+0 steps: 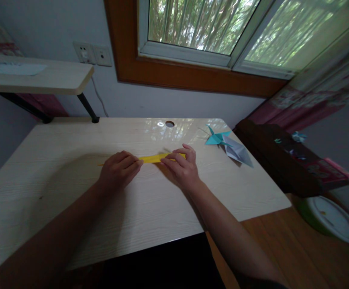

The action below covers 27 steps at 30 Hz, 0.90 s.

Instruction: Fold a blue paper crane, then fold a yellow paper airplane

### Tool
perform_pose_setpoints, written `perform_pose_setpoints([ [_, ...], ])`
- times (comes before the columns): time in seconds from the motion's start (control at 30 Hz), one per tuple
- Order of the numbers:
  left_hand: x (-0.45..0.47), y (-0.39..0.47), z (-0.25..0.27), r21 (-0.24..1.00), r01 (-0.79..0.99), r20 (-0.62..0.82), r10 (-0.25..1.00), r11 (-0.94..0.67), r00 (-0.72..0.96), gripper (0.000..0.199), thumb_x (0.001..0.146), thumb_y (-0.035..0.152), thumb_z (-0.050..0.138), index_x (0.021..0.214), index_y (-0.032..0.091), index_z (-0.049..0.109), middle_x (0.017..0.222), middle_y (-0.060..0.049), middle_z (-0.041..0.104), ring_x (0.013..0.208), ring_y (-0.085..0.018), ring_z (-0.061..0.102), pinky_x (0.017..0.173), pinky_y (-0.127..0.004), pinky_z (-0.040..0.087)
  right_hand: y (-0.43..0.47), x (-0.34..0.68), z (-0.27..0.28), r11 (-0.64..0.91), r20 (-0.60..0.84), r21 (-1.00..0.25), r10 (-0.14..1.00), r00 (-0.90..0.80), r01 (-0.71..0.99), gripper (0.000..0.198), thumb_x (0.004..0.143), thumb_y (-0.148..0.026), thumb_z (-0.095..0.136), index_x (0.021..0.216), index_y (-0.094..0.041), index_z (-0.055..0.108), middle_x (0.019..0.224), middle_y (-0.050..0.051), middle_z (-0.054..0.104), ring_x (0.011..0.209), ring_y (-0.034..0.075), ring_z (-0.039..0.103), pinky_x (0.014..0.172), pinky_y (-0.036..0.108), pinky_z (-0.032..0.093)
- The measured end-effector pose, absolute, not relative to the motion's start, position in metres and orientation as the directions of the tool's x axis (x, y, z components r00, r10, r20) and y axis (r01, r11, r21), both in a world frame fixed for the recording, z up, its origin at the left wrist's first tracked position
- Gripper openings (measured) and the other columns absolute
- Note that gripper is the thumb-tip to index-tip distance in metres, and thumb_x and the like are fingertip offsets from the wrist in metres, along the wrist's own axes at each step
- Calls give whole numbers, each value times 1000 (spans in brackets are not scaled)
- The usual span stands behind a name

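Note:
A narrow folded strip of yellow paper (152, 158) stretches between my two hands, above the middle of the pale desk. My left hand (119, 169) is closed over its left part, and a thin pointed end sticks out beyond the knuckles. With thumb and fingers my right hand (182, 167) pinches the strip near its right end, the other fingers partly raised. My fingers hide much of the paper at both ends. To the right of my right hand lie a folded teal paper crane (217, 138) and a folded grey-white paper piece (237, 150), touching each other.
The wood-grain desk (162, 208) has a round cable hole (170, 124) near its back edge. A raised shelf (66, 76) on black legs stands at the left. Beyond the desk's right edge are a dark wooden cabinet (270, 156) and a green-and-white round container (333, 220).

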<state>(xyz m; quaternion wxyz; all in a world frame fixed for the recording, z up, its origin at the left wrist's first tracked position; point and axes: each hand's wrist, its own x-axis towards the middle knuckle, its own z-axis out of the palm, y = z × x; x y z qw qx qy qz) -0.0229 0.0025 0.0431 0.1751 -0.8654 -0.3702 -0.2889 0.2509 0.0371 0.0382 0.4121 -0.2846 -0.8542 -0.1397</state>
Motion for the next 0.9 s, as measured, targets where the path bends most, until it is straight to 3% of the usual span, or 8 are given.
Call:
perform_pose_setpoints([
  [0.9,-31,9,39,-38,771,635,580,-636,510,15,93,15,62,102,22,72,93,-4,75,83,-20,65,76,-35,57,42,258,36,774,786,16,382,-486,633,19,93,-22,70,106,-35,68,97,-4,72,98,20,59,112,48,40],
])
